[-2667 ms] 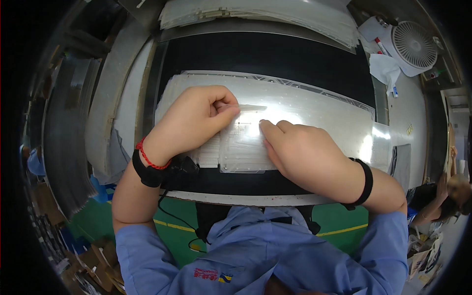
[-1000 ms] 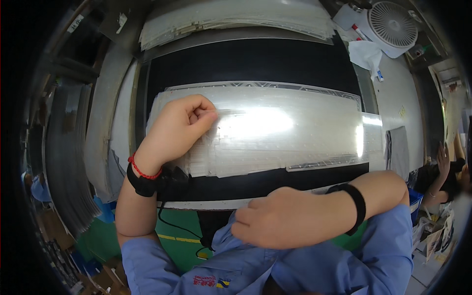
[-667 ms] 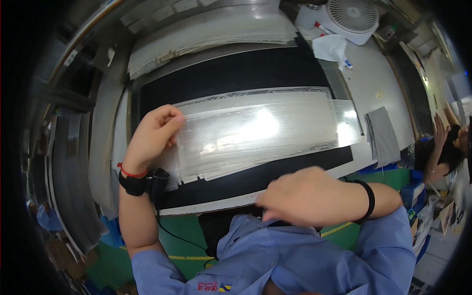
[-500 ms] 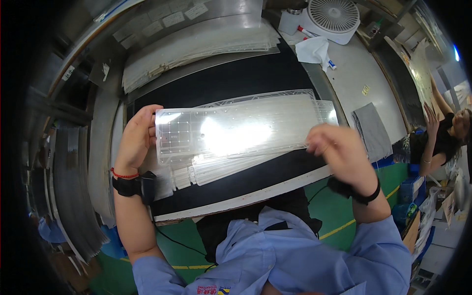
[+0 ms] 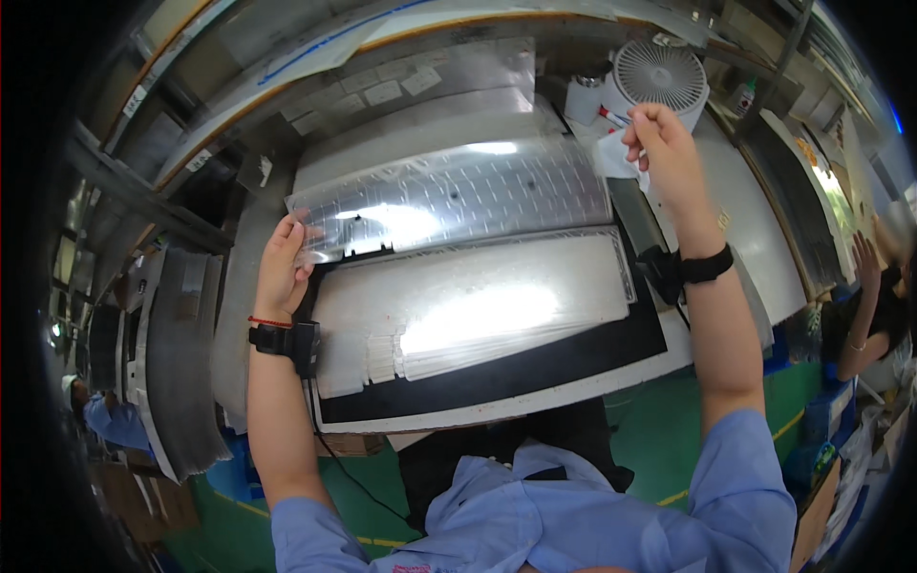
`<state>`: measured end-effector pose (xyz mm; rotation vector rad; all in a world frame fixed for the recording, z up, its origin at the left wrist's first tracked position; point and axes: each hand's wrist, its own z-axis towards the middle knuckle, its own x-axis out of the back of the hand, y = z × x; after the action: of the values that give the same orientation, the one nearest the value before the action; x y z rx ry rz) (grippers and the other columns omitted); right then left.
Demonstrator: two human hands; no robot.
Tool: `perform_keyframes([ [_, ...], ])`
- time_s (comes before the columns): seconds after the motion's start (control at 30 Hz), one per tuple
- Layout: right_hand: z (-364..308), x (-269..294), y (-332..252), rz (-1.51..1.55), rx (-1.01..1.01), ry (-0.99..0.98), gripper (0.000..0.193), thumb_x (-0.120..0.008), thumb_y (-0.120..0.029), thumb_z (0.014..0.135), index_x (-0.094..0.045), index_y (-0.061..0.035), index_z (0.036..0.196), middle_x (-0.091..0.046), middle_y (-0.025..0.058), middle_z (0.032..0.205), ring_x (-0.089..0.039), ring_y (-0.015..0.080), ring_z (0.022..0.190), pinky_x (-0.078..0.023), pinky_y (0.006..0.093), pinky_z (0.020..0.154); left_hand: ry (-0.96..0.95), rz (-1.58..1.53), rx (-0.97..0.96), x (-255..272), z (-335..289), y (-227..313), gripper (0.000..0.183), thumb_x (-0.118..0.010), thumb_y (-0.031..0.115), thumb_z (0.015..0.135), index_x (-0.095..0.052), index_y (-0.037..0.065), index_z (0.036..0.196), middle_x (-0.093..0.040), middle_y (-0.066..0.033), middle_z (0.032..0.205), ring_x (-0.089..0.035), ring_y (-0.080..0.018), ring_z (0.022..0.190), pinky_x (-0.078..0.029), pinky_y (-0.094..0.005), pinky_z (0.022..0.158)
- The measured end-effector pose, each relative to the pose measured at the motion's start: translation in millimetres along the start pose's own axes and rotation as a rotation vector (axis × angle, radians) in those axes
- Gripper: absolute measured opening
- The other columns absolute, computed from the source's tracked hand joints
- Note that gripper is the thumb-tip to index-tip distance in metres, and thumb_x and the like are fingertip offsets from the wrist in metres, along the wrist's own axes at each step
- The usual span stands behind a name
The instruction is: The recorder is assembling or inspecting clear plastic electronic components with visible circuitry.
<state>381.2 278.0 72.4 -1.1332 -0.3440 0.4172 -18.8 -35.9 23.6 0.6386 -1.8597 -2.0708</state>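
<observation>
A long clear plastic sheet [image 5: 449,205] with rows of printed line patterns and small notches hangs tilted over the far part of the black mat [image 5: 516,353]. My left hand [image 5: 284,256] pinches its left edge between thumb and fingers. Out past the sheet's right end, my right hand [image 5: 661,153] is raised in front of a white cloth [image 5: 614,158]. Its fingers are curled together, and what they hold, if anything, cannot be made out. Nearer to me lies a stack of similar clear sheets [image 5: 373,296], glaring in the light.
Behind the mat stand more sheets [image 5: 382,143] below a shelf. A white fan [image 5: 659,76] and a bottle [image 5: 585,98] are at the back right. Stacked grey sheets [image 5: 181,353] fill a rack at the left. Another person's hand [image 5: 866,260] shows at far right.
The sheet in my left hand has moved up and away from the stack, baring it. My right hand has gone from the sheet's right end up toward the fan. The view has shifted.
</observation>
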Motion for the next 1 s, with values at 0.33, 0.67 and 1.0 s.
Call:
perform_keyframes([
  [0.33,-31,-6,34,-0.493,-0.158,-0.609,0.027,-0.07,-0.014,0.085,-0.063,0.0012,0.106,-0.057,0.0009,0.077,-0.051,0.0089,0.069,-0.042,0.0232,0.064,0.324,-0.138,-0.012,34,26,-19,0.034,-0.046,0.025,0.102,-0.052,0.0,0.124,-0.063,-0.0103,0.108,-0.062,-0.0159,0.091,-0.053,-0.0234,0.075],
  [0.67,-28,-12,48,-0.325,-0.141,-0.478,0.012,-0.066,-0.009,0.085,-0.068,-0.0009,0.094,-0.059,0.0021,0.089,-0.053,0.011,0.083,-0.042,0.0254,0.077,0.228,0.132,0.165,3,11,-20,0.037,-0.044,0.03,0.102,-0.053,0.001,0.122,-0.065,-0.0086,0.106,-0.062,-0.0142,0.093,-0.05,-0.0268,0.081],
  [1.0,-26,-13,69,-0.282,-0.203,-0.416,0.013,-0.066,-0.009,0.087,-0.068,-0.0016,0.098,-0.061,-0.0012,0.086,-0.052,0.0078,0.08,-0.041,0.0224,0.074,0.043,0.11,0.261,-11,7,-18,0.027,-0.047,0.024,0.101,-0.059,0.005,0.114,-0.062,0.0025,0.09,-0.056,-0.0042,0.075,-0.045,-0.0193,0.065],
])
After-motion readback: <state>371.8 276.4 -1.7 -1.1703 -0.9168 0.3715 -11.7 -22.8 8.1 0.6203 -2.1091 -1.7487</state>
